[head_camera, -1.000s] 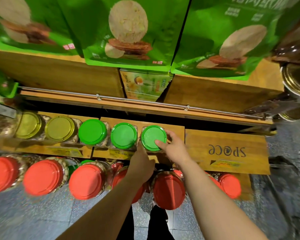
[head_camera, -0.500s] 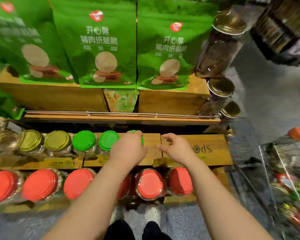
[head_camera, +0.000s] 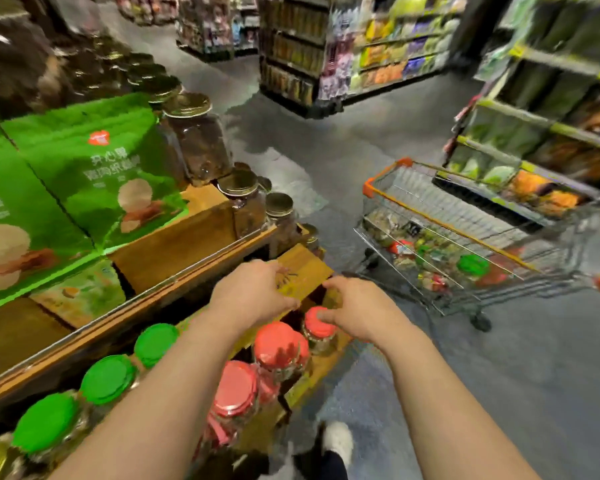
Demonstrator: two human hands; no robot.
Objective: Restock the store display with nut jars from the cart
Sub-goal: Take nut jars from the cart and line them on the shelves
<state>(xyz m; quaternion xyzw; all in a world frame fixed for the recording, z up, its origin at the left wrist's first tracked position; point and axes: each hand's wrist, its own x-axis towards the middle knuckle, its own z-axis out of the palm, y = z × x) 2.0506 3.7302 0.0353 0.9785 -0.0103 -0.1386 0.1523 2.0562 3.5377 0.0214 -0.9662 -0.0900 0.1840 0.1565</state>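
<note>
— Two hands are above the wooden display [head_camera: 174, 247], yes? What does each one hold?

— Nothing, as I see it. The left hand [head_camera: 253, 296] hangs over the end of the middle shelf with fingers loosely bent and no jar inside them. The right hand [head_camera: 357, 313] is just beside it, over the far red-lid jar [head_camera: 317, 323]; its fingers are loosely curled and one fingertip seems to touch the lid, but the picture is blurred and I cannot tell for sure.

— Where are the nut jars?

— Three green-lid jars [head_camera: 108, 377] stand in a row on the middle shelf, under the left forearm. The red-lid jars [head_camera: 278, 344] stand on the lowest shelf, in front of them. More jars lie in the shopping cart [head_camera: 440, 216], which stands on the grey floor [head_camera: 499, 375] well apart, to the right of the display; one green lid [head_camera: 472, 265] shows through its wire.

— And higher on the display?

— Green snack bags [head_camera: 94, 168] lean on the top, and brown jars with gold lids [head_camera: 201, 140] stand at the corner.
</note>
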